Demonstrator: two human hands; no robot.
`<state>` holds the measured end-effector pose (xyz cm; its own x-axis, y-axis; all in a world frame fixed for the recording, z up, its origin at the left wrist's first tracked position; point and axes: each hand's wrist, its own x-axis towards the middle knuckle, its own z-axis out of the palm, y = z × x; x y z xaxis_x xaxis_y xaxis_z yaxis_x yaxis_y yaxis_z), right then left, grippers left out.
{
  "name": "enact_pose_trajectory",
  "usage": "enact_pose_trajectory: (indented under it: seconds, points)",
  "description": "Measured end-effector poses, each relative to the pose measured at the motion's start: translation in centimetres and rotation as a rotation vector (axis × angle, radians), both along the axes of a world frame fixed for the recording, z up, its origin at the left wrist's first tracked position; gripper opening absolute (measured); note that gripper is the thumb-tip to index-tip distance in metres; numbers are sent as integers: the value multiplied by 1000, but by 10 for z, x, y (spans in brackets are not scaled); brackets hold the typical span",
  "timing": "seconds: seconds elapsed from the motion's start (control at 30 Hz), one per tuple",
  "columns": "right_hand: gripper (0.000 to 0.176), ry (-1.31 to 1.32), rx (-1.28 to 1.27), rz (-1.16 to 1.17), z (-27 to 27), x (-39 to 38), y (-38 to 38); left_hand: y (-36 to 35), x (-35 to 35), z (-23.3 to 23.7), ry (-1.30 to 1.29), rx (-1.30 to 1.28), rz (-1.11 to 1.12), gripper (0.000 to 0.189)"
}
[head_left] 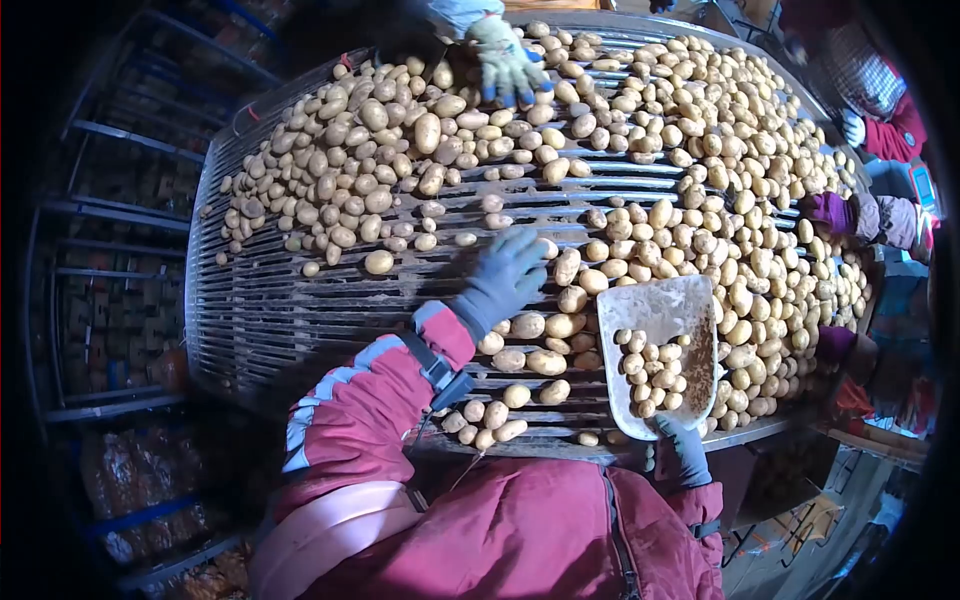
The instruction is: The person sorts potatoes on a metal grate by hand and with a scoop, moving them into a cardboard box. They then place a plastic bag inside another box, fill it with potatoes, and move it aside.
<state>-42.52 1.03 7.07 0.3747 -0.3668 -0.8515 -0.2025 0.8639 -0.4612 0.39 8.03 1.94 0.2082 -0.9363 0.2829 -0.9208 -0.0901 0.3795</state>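
My left hand (505, 275), in a grey-blue glove, reaches over the slatted sorting table (330, 310). Its fingers are stretched out, right at a few loose potatoes (567, 266). With my right hand (684, 452), gloved too, I grip the handle end of a white scoop (660, 300) near the table's front edge. Several small potatoes (655, 375) lie inside the scoop, and brown dirt marks its right side. Larger potatoes (745, 300) crowd around the scoop on its right and far sides. A small cluster of potatoes (485, 420) sits below my left hand.
Across the table, a co-worker's gloved hand (508, 65) rests at a heap of potatoes (350, 150). On the right, another person's purple glove (830, 213) touches the potatoes, near a red sleeve (895, 130). Metal racks (120, 270) stand at the left.
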Motion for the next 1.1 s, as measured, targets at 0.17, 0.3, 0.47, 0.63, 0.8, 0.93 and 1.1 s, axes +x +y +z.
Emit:
enact_pose_trajectory:
  seconds: [0.17,0.3,0.47,0.63,0.8,0.93,1.1]
  points:
    - [32,61,8,-8,9,4,0,-53,103,-10,76,-64,367,36]
    - [31,85,-1,-21,11,5,2,-79,163,-58,-273,430,352,37]
    - [18,-75,-458,135,-26,-13,14,-96,127,-3,155,261,490,29]
    - [20,-85,-362,201,2,25,15,-68,25,29,692,-50,-113,22]
    - [27,-108,-133,200,-11,27,9,19,34,29,1074,-108,230,47]
    - [34,-191,-125,110,3,45,15,78,108,31,-81,39,658,53]
    - [34,-119,-162,278,-29,29,9,116,28,27,-25,171,486,56]
